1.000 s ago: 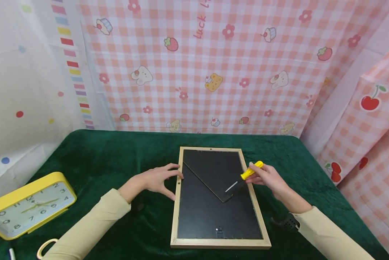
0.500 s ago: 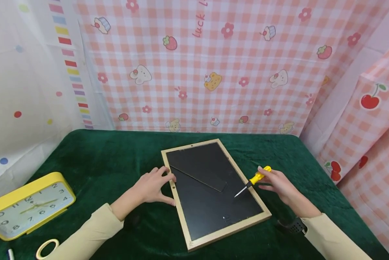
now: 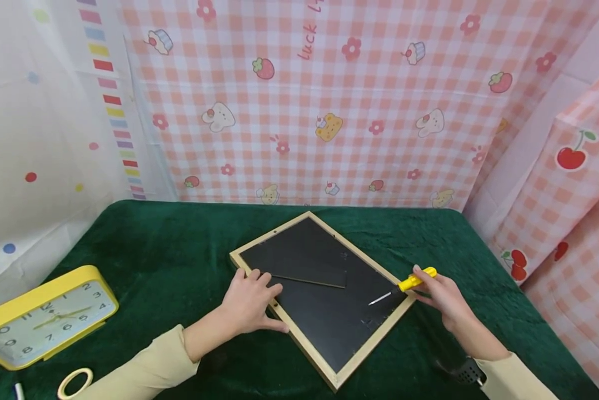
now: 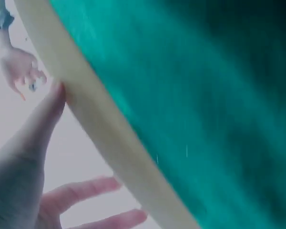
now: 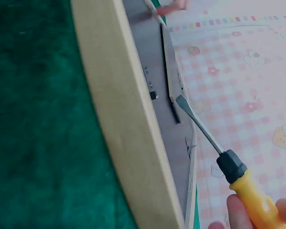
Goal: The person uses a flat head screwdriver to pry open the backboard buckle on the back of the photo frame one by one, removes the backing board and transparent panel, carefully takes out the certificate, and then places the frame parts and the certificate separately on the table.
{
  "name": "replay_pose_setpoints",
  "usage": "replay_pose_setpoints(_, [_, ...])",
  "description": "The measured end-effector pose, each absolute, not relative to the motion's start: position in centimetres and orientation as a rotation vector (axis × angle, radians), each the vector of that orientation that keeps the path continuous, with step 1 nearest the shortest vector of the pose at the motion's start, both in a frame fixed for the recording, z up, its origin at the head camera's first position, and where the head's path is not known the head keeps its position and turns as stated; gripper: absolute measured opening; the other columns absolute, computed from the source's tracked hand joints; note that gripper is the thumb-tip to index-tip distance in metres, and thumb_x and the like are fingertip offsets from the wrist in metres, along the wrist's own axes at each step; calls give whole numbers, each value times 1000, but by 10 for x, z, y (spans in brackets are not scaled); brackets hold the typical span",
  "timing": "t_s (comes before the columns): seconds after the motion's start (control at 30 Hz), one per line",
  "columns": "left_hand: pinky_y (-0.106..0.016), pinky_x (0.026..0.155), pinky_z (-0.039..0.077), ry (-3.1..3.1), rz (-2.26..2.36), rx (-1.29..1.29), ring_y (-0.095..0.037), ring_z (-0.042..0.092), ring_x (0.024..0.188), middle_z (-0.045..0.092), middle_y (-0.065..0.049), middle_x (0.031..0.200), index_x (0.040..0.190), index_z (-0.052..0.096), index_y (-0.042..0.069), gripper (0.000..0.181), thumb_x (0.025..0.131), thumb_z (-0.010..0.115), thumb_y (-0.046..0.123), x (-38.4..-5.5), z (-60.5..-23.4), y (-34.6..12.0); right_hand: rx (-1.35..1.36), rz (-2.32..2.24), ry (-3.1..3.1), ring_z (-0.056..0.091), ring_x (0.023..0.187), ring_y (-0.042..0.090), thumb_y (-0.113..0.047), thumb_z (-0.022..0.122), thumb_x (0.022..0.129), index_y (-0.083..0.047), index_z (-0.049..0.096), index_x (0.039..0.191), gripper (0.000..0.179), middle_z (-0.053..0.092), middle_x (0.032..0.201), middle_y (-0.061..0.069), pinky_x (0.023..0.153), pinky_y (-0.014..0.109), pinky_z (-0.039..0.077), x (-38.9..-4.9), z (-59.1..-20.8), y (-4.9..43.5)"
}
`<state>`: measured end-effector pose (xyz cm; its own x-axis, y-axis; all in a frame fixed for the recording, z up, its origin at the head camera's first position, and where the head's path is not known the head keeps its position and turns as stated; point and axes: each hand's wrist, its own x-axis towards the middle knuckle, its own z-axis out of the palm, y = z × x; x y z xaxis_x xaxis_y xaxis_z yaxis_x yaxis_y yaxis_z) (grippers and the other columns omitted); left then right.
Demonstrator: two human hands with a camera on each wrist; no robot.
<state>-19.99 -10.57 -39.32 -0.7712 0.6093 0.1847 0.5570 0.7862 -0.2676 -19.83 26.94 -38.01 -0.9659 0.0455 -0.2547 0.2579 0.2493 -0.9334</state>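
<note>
The right grip (image 3: 447, 303) is curling round the yellow handle of a screwdriver (image 3: 404, 285), whose metal shaft (image 3: 382, 298) is pointing leftward from the grip over a black panel (image 3: 324, 319); whether the tip is touching cannot be told. The left grip (image 3: 251, 304) is spreading loosely, its thumb and fingers apart and touching the rim of the wooden frame (image 3: 374, 335) around that panel. The frame is lying turned askew on the green-covered counter (image 3: 169, 250), between the two grips, one corner reaching just beside the right grip. A black flap (image 3: 307, 279) is lying on the panel, just right of the left grip. Farther left of that grip a yellow clock (image 3: 49, 314) is standing, and a pale ring (image 3: 61, 384) is lying nearer. Beyond both grips a pink checked curtain (image 3: 299, 166) is hanging.
</note>
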Motion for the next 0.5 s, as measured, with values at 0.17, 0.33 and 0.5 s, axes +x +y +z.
replay_pose_setpoints(0.17, [-42,71,38,-2892,-75,-834,-24,48,94,52,-6,111,124,52,24,82,62,48,77,-234,-382,-130,300,-1853,2262,56,89,12,-44,47,88,5,42,116,57,57,94,1,83,39,43,-186,-385,278])
replay_pose_setpoints(0.33, [-51,83,36,-3094,-568,-703,-36,41,110,39,-22,127,134,35,2,89,72,58,61,-274,-385,-162,329,-1937,2180,55,89,12,-44,51,86,4,43,114,56,53,97,3,82,39,43,-181,-388,274])
replay_pose_setpoints(0.5, [-48,88,33,-3148,-712,-838,-37,40,110,40,-27,124,130,31,-10,94,72,61,57,-285,-389,-176,344,-1963,2177,52,93,14,-47,51,85,3,44,115,59,51,100,3,85,41,41,-184,-389,267])
